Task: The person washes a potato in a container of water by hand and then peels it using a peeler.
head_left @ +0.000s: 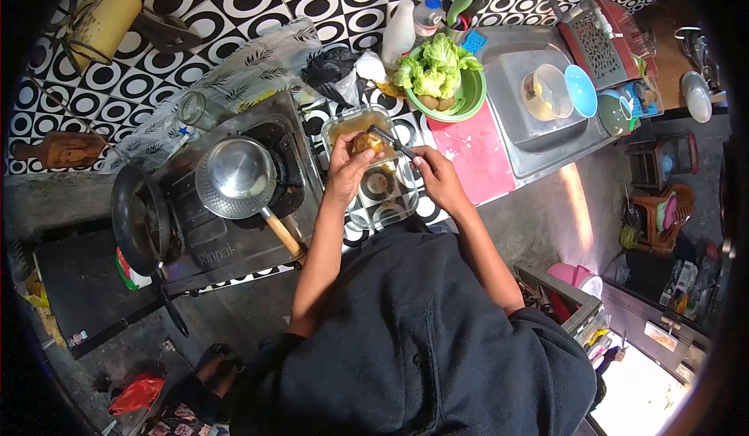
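Note:
My left hand [348, 169] is closed around a partly peeled potato [367, 144]. In my right hand [439, 177] is a black-handled peeler [404, 150], its head against the potato's upper right side. Just behind the potato stands a clear plastic container [335, 126] with brownish liquid in it. Below my hands sits a second clear container [404, 206], with dark scraps that look like peelings inside. A pink cutting board [476, 151] lies to the right of my right hand.
At left, a saucepan [234, 177] rests on the gas stove [222, 258], its wooden handle near my left forearm. A black frying pan [133, 210] is farther left. Behind the board, a green bowl [477, 93] holds lettuce [437, 65] and brown round items. The sink [538, 46] holds basins.

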Available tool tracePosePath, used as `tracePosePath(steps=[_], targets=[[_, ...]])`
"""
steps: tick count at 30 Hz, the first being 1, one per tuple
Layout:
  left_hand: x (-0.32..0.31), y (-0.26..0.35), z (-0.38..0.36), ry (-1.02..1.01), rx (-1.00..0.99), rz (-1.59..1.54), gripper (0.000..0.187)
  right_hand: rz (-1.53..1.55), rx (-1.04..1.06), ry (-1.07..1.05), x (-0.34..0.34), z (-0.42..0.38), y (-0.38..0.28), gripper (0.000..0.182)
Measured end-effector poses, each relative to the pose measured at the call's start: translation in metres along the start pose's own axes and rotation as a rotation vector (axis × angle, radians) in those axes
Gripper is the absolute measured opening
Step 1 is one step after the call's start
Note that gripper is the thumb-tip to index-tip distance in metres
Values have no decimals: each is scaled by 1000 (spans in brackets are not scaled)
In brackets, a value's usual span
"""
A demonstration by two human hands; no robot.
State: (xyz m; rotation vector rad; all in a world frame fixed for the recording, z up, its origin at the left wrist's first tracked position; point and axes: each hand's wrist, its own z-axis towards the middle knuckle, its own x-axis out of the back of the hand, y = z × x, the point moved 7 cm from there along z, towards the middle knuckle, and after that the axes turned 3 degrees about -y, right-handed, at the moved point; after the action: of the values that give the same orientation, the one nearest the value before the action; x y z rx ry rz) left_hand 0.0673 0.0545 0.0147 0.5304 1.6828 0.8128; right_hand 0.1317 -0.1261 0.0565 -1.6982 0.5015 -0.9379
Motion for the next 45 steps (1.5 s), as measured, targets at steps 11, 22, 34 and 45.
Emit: tracePosePath(steps=[11, 22, 34, 45], targets=[[-9, -4, -4, 26, -81, -77, 43, -17, 9, -16, -3, 0, -5, 19], [-12, 4, -7, 69, -116, -46, 46, 14, 35, -46, -8, 9, -7, 18], [-11, 4, -9, 126, -141, -27, 45, -1, 54, -42, -6, 11, -12, 19], [-6, 3, -13, 166, -125, 0, 42, 46, 29, -71, -9, 14, -2, 18]])
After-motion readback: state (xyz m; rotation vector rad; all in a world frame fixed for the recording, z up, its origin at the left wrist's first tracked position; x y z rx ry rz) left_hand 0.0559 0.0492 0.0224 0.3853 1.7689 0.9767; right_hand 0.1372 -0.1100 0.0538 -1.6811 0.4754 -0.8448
